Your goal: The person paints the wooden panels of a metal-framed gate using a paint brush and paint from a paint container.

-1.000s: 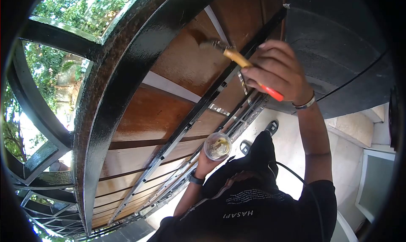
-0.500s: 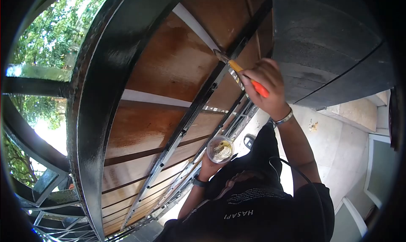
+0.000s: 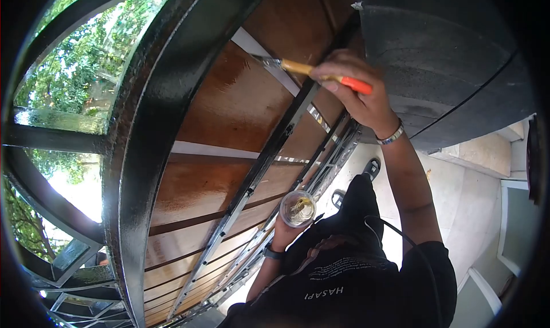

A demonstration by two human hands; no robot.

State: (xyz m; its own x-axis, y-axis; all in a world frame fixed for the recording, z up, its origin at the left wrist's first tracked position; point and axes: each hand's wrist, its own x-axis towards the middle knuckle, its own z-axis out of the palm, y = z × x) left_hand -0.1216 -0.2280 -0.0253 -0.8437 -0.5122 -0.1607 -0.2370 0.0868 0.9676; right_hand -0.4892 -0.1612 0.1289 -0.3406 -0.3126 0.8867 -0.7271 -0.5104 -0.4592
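Note:
My right hand (image 3: 361,90) is closed around the handle of a paintbrush (image 3: 295,67), yellow with a red-orange end. The brush points left, its tip at the upper edge of a brown wooden slat (image 3: 240,107), beside a pale gap (image 3: 260,50). That slat has a glossy, wet-looking reddish surface. Lower down, my left hand (image 3: 283,236) is wrapped around a clear plastic cup (image 3: 298,209) close to my body. Some yellowish clear liquid shows inside the cup. Most of the left fingers are hidden behind it.
A black metal frame (image 3: 154,122) borders the slats on the left, and a black rail (image 3: 275,136) with bolts crosses them. At upper right is a dark panel (image 3: 441,70). Pale floor tiles (image 3: 458,196) and a step (image 3: 481,156) lie to the right.
My right hand has carried the brush left and up along the slat's upper edge. The cup stays nearly in place in my left hand. The view has shifted slightly.

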